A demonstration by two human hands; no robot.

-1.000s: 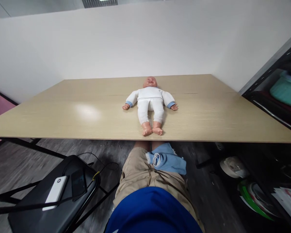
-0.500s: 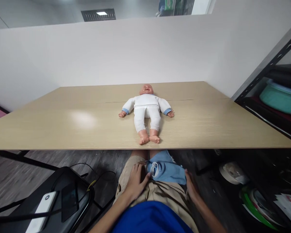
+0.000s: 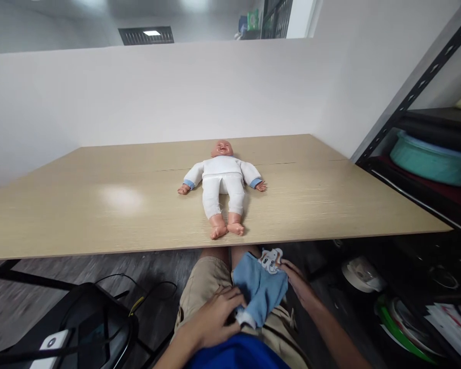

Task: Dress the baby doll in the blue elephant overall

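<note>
A baby doll (image 3: 223, 187) in a white suit with blue cuffs lies on its back on the wooden table (image 3: 100, 215), feet toward me. On my lap lies a small light-blue garment (image 3: 260, 287) with a white animal patch. My left hand (image 3: 215, 318) is closed on the garment's lower white-cuffed end. My right hand (image 3: 297, 282) grips its upper right edge beside the patch. Both hands are below the table's front edge.
A black chair (image 3: 96, 328) at lower left carries a white device (image 3: 49, 346), a dark phone and cables. A black metal shelf (image 3: 415, 154) on the right holds a teal bowl (image 3: 434, 159); clutter lies beneath it. A white partition wall stands behind the table.
Both hands came into view and onto my lap, then took hold of the blue garment and turned it, so the animal patch shows. The view tilted upward slightly.
</note>
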